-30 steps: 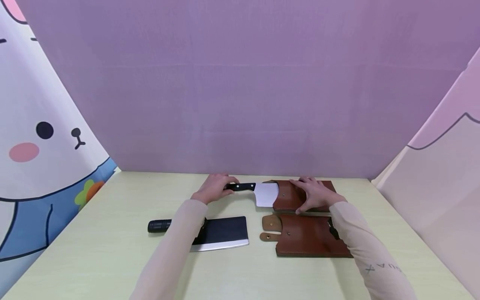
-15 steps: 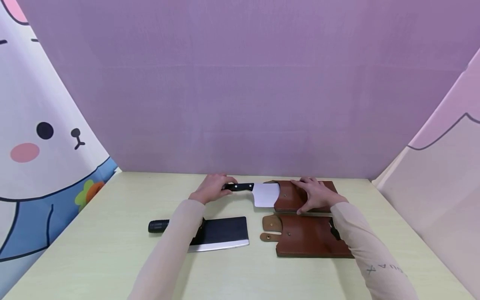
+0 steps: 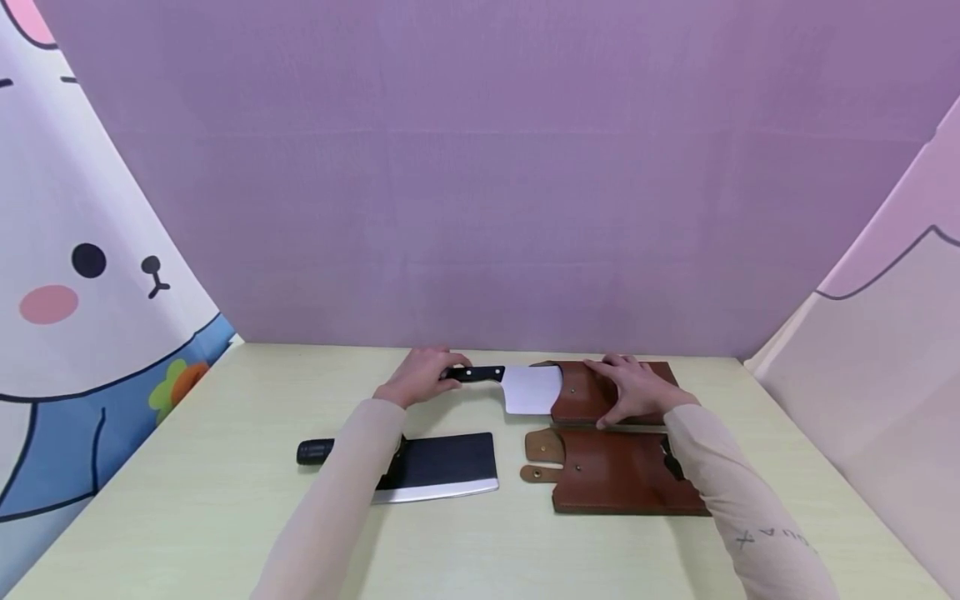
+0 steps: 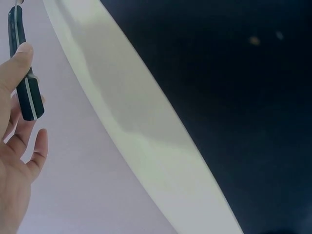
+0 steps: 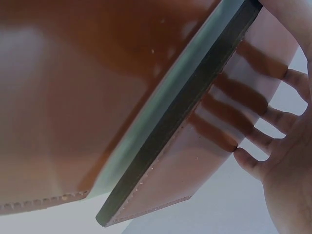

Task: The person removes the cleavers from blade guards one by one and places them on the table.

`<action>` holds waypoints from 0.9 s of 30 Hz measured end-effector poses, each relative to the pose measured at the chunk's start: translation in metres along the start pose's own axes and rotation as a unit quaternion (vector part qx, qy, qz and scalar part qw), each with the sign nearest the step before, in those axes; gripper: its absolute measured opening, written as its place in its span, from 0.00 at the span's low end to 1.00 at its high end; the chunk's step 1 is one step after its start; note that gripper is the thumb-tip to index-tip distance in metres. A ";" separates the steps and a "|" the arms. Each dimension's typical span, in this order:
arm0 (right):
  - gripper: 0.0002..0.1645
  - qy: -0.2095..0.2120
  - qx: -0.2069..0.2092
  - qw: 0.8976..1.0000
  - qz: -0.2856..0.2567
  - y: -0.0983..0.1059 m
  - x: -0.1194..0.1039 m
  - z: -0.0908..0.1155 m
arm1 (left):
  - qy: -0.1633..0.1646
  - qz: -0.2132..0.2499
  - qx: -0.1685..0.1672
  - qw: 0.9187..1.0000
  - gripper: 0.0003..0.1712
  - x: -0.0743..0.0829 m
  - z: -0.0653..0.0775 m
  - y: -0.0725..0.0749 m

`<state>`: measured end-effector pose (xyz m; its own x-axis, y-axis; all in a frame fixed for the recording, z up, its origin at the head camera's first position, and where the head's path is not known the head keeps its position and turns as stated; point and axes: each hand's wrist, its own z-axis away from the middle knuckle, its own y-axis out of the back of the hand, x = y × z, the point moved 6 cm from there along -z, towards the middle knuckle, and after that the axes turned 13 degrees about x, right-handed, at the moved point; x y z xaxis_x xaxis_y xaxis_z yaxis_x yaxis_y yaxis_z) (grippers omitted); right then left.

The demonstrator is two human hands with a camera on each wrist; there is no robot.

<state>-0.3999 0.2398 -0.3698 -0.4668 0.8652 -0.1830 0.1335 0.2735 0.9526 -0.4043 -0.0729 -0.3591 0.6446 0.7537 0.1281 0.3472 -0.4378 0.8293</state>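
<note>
My left hand [image 3: 418,377] pinches the black riveted handle of a cleaver [image 3: 531,392], thumb against one side in the left wrist view. Its silver blade lies partly inside a brown leather sheath [image 3: 573,406], with a wide strip of steel bare at the mouth. Across that sheath spreads my right hand [image 3: 636,392], thumb at the near edge and fingertips at the far edge. In the right wrist view the fingers [image 5: 248,163] bend at the sheath's edge. The blade tip is hidden in the leather.
In front lies a larger black cleaver [image 3: 448,460] with a silver edge, its grip partly behind my left forearm. A second brown sheath [image 3: 622,479] with two tan straps [image 3: 543,446] lies on the pale table [image 3: 517,558]. A purple cloth wall [image 3: 480,183] stands behind.
My left hand has drawn the cleaver slightly left while my right hand and the sheath have shifted slightly right. More of the blade shows outside the leather.
</note>
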 end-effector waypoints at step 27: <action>0.62 0.002 0.010 1.000 0.013 0.003 0.005 0.003 | 0.015 -0.006 -0.007 1.000 0.18 -0.011 0.005 0.007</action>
<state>-0.3996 0.2461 -0.3682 -0.4659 0.8705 -0.1583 0.1624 0.2599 0.9519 -0.4055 -0.0866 -0.3579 0.6192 0.7738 0.1339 0.3457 -0.4217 0.8383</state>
